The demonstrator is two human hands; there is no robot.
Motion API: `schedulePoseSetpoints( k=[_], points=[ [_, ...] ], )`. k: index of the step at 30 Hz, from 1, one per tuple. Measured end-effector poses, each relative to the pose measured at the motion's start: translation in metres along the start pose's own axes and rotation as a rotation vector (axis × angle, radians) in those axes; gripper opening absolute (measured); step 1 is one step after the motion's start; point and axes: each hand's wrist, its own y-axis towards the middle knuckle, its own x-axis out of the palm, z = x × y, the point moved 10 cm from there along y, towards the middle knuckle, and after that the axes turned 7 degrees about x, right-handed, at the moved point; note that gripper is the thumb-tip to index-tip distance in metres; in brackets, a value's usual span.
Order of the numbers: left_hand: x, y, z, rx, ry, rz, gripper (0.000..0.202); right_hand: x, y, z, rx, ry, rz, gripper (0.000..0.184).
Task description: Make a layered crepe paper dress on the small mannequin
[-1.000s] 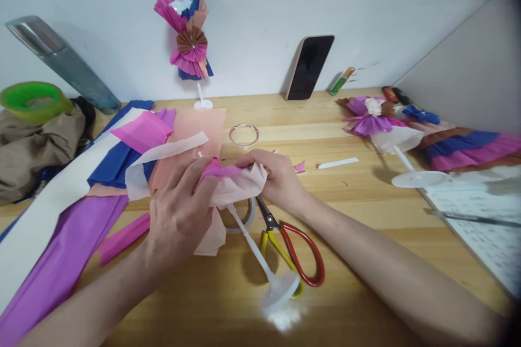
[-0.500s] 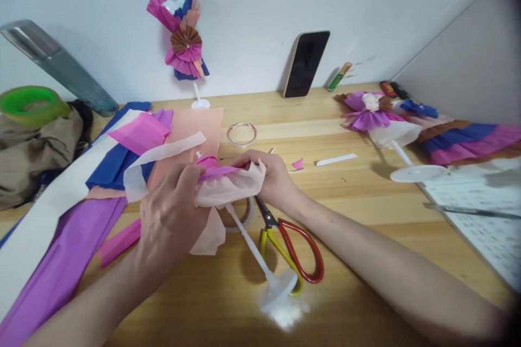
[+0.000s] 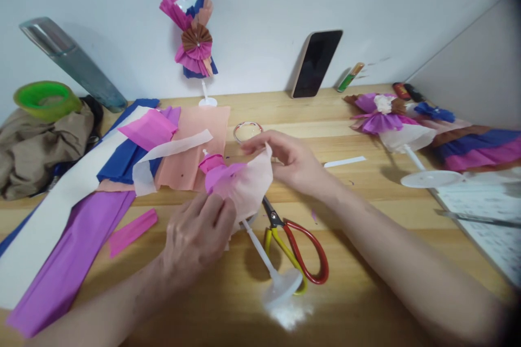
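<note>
A small white dress-form stand (image 3: 260, 252) leans at a slant above the table, its round base towards me. It wears a bright pink paper top, a purple layer and a pale crepe paper skirt (image 3: 254, 181). My left hand (image 3: 199, 233) is closed on the near side of this paper dress, fingertips pressed together. Beside the skirt's right edge is my right hand (image 3: 295, 160), its fingers apart and curved; a light touch on the paper cannot be ruled out. Scissors (image 3: 295, 249) with red and yellow handles lie beneath the stand, partly hidden.
Crepe paper strips (image 3: 77, 260) in several colours cover the left side. A dressed stand (image 3: 197, 43) is at the wall, another dressed stand (image 3: 407, 135) lies at right. A phone (image 3: 317, 64) leans on the wall. Green tape (image 3: 44, 100) rests on brown cloth at left.
My right hand has let go of the skirt's edge and spread its fingers. My left hand has moved down and right to the dress's near side, and the skirt faces me more. The view has shifted slightly.
</note>
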Motion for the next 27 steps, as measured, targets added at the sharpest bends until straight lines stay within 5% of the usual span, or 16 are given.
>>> schedulePoseSetpoints(
  k=[7,10,11,13,16,20,27],
  points=[
    [0.005,-0.009,-0.016,-0.13,-0.03,0.008,0.018,-0.004,-0.002,-0.004,-0.06,-0.3,-0.033,0.039],
    [0.004,-0.009,-0.023,-0.155,-0.025,0.001,0.016,-0.003,-0.004,0.017,0.1,-0.479,-0.073,0.012],
    [0.002,-0.008,-0.025,-0.165,-0.025,0.004,0.016,0.0,-0.006,0.024,0.157,-0.531,-0.135,0.006],
    [0.0,-0.007,-0.029,-0.194,-0.028,0.007,0.016,0.019,-0.017,0.029,0.201,-0.539,-0.375,0.025],
    [-0.004,-0.005,-0.034,-0.221,-0.025,0.016,0.015,0.05,-0.038,0.008,0.107,-0.367,-0.689,0.023],
    [-0.005,-0.002,-0.038,-0.233,0.011,0.014,0.015,0.062,-0.04,-0.009,0.094,-0.291,-0.679,0.021],
    [0.002,-0.005,-0.039,-0.244,0.039,-0.058,0.014,0.067,-0.038,-0.005,0.115,-0.393,-0.562,0.021]
  ],
)
